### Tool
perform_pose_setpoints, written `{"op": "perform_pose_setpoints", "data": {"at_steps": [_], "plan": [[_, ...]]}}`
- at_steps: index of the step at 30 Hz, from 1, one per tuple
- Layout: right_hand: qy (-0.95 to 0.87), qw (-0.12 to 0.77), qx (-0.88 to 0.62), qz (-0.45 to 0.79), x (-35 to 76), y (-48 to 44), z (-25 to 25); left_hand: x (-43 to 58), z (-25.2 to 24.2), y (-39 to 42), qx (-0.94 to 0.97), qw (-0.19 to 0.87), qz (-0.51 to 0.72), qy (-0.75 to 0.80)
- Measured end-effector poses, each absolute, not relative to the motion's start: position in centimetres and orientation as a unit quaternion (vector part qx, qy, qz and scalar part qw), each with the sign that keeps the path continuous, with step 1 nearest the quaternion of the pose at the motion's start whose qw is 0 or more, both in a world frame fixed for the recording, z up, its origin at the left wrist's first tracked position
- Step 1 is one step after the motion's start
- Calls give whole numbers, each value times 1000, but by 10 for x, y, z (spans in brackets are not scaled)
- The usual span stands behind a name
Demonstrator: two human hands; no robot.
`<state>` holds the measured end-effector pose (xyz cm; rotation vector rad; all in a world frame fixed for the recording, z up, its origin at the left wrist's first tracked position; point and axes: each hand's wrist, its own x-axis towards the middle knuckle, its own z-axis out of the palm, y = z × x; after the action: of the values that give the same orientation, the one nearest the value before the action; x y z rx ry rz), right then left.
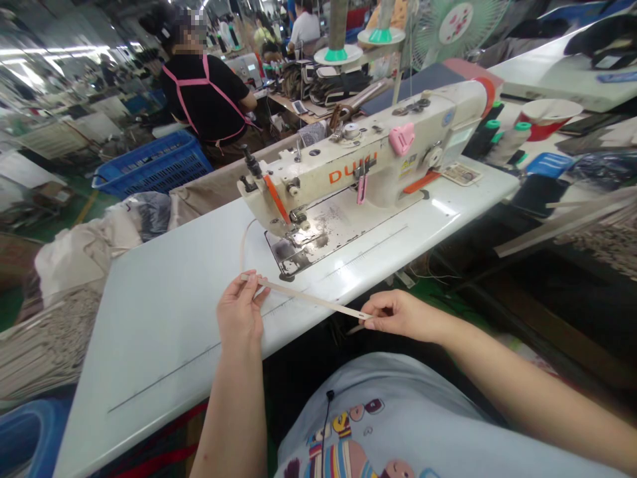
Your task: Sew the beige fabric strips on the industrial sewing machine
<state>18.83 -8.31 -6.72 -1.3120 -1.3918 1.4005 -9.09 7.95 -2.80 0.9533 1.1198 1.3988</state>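
A narrow pale strip [313,299] is stretched between my two hands near the front edge of the white sewing table [164,292]. My left hand [243,307] pinches it over the tabletop, and a thin length curves up from there toward the machine. My right hand [391,315] pinches the other part just past the table's front edge; a small dark mark shows on the strip beside its fingers. Behind the strip stands a cream sewing machine [318,169] with orange lettering, its needle area over a worn metal plate [318,232].
Cream fabric [89,245] is heaped beyond the table's left side, near a blue crate [154,162]. A person [209,99] with pink apron straps sits behind. Thread spools [517,136], a red-and-white bowl [550,119] and a green fan [455,26] are at the right.
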Motion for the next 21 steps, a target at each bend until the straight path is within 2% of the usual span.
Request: {"op": "perform_pose_setpoints", "data": {"at_steps": [14, 21], "plan": [[-532, 376, -513, 559, 190, -84, -62, -94, -30, 84, 400, 516, 589, 477], [-543, 382, -541, 516, 187, -83, -59, -93, -29, 86, 396, 512, 592, 480]]}}
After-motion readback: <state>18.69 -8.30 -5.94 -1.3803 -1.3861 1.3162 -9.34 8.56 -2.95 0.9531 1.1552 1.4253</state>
